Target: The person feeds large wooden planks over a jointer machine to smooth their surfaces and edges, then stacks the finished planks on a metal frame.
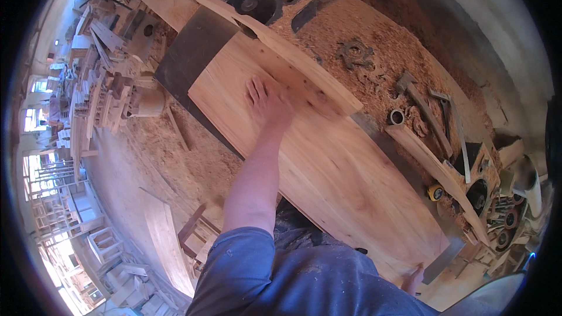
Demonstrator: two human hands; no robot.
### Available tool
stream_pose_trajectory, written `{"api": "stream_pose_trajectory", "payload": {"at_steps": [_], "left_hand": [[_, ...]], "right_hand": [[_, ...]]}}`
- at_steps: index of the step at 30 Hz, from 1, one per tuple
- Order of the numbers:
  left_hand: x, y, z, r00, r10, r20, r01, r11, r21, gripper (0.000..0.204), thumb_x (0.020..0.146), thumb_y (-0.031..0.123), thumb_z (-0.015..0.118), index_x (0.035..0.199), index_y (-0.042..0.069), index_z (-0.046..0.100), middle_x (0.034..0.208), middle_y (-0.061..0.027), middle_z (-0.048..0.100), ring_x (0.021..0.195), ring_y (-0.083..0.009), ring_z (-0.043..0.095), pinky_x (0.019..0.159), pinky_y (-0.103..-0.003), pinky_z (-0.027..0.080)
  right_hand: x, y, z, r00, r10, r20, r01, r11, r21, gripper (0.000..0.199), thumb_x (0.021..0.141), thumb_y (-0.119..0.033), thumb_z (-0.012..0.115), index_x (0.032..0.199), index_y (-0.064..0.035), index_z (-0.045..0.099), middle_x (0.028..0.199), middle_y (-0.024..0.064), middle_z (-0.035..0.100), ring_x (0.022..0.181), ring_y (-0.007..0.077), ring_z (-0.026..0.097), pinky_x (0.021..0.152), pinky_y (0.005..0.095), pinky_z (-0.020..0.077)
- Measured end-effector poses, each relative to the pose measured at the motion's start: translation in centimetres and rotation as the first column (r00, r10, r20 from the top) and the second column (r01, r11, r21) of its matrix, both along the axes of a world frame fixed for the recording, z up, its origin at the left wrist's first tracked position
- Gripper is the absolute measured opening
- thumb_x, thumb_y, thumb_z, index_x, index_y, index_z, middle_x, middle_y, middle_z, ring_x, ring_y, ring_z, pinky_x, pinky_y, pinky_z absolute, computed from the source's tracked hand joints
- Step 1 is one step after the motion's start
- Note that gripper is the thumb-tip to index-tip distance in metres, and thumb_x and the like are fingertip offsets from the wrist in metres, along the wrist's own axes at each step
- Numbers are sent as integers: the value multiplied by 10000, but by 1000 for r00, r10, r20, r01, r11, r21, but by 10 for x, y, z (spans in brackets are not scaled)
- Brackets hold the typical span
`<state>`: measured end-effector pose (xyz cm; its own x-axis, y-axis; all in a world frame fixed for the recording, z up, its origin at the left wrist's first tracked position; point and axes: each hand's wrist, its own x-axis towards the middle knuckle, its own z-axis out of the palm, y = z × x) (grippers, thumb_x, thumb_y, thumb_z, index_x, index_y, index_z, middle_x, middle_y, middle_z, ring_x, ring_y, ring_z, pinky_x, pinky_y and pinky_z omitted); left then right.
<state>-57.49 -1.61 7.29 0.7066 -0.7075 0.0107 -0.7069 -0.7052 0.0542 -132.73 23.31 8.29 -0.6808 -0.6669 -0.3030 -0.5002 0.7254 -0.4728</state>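
A wide wooden panel (351,181) lies flat on a dark machine table (196,47), along an upright wooden fence (304,70). Palm down, my left hand (269,102) presses on the panel beside the fence, its fingers stretched out. At the panel's near right end is my right hand (413,280). Its thumb shows against the panel's edge, while the other fingers are hidden below. The hand appears to grip that edge.
Behind the fence, sawdust covers a surface holding a toothed cutter head (354,52), a hammer (424,108), a metal square (459,134) and a metal ring (396,117). A yellow tape measure (435,192) sits at the right. Stacked wooden parts (108,102) stand at the left.
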Motion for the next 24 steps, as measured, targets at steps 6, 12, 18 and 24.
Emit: {"api": "stream_pose_trajectory", "payload": {"at_steps": [6,12,18,24], "left_hand": [[19,-6,-2,999,-6,-38,4,999,-51,681,986,378,458,1506,-48,348,1635,-209,202,1525,-383,127,1236,-519,86],[40,-8,-9,1000,-6,19,8,995,-99,671,976,373,464,1489,-52,380,1618,-210,251,1515,-382,162,1232,-517,107],[67,-15,-13,1000,1,20,1,998,-69,664,978,370,454,1499,-34,373,1627,-201,234,1524,-375,144,1234,-512,107],[91,-21,-13,1000,0,26,1,999,-35,658,1000,394,419,1524,3,344,1647,-183,190,1529,-368,132,1240,-508,85]], "right_hand": [[2,-9,-15,927,-337,165,332,941,56,677,884,-528,650,1138,100,666,1028,165,664,926,284,599,787,423,502],[40,-22,-1,912,-348,216,347,937,43,512,882,-501,650,1072,-26,680,962,119,618,846,274,578,663,440,499],[75,-35,1,873,-440,212,437,897,66,484,884,-475,648,1095,-40,678,1005,127,624,890,291,595,662,452,514],[92,-35,-2,884,-431,181,424,902,81,588,881,-468,659,1193,30,656,1078,158,637,946,305,599,761,456,528]]}}
